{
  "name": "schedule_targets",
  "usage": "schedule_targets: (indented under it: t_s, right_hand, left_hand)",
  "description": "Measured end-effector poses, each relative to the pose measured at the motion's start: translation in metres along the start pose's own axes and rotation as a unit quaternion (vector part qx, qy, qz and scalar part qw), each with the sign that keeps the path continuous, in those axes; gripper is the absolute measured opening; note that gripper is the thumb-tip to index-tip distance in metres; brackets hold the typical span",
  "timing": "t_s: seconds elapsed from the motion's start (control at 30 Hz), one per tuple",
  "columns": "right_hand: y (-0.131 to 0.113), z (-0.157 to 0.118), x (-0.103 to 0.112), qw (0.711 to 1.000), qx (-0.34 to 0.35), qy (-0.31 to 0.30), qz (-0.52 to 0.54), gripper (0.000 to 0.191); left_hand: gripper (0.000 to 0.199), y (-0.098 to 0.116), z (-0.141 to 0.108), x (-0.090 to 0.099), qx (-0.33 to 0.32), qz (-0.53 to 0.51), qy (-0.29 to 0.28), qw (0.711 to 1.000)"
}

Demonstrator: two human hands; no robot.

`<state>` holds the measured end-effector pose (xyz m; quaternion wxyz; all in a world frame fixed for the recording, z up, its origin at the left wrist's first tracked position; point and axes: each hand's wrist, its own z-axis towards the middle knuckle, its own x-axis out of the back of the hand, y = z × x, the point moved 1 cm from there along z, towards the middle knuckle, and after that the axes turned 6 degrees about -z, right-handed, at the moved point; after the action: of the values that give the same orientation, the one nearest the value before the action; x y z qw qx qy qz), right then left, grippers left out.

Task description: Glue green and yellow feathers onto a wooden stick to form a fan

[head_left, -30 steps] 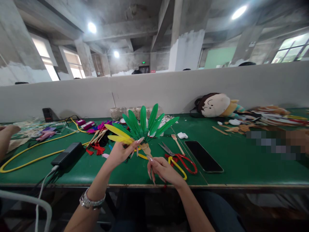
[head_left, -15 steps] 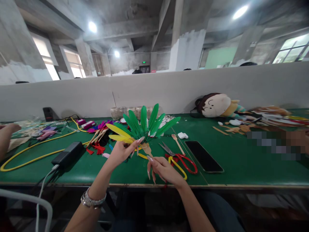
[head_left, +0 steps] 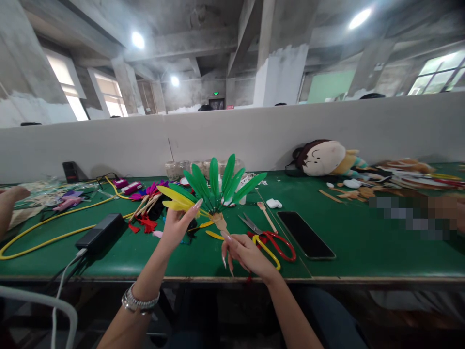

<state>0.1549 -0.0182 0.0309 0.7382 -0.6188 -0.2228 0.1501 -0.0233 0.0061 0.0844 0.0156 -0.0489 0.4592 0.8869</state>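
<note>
Big feather fan (head_left: 214, 184) just above the right hand (head_left: 245, 252)
The left hand (head_left: 177, 225) is at its yellow feathers (head_left: 176, 195), but I can't tell if it grips; the right pinches the small wooden handle (head_left: 219, 222), and a loose pinch could let the fan tip and bend

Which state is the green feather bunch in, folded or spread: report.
Spread: the green feathers splay apart, with gaps between their tips, above the right hand.

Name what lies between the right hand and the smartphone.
The head view shows the red-and-yellow-handled scissors between the right hand and the smartphone.
</note>
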Motion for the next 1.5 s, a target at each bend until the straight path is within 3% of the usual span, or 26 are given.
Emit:
schedule_targets:
  t_s: [0.37, 0.7, 0.93, 1.3, 1.5]
  right_hand:
    - [0.006, 0.0, 0.002, 1.0, -0.01, -0.005, -0.013, 0.049]
    - [0.003, 0.0, 0.002, 1.0, -0.008, -0.011, -0.027, 0.05]
    - [0.004, 0.0, 0.001, 1.0, 0.007, -0.003, -0.012, 0.049]
    - [0.004, 0.0, 0.001, 1.0, 0.007, -0.001, -0.003, 0.049]
    - [0.005, 0.001, 0.002, 1.0, 0.009, -0.006, -0.002, 0.049]
  left_hand:
    - [0.024, -0.001, -0.002, 0.0, 0.001, -0.028, 0.003, 1.0]
    - [0.028, -0.009, -0.002, 0.005, -0.005, -0.066, 0.042, 0.997]
    - [0.022, 0.0, -0.001, 0.004, -0.02, -0.05, 0.061, 0.997]
    - [0.019, -0.004, -0.002, 0.012, -0.041, -0.029, 0.093, 0.994]
    - [0.021, -0.005, 0.002, 0.012, -0.011, -0.05, 0.099, 0.994]
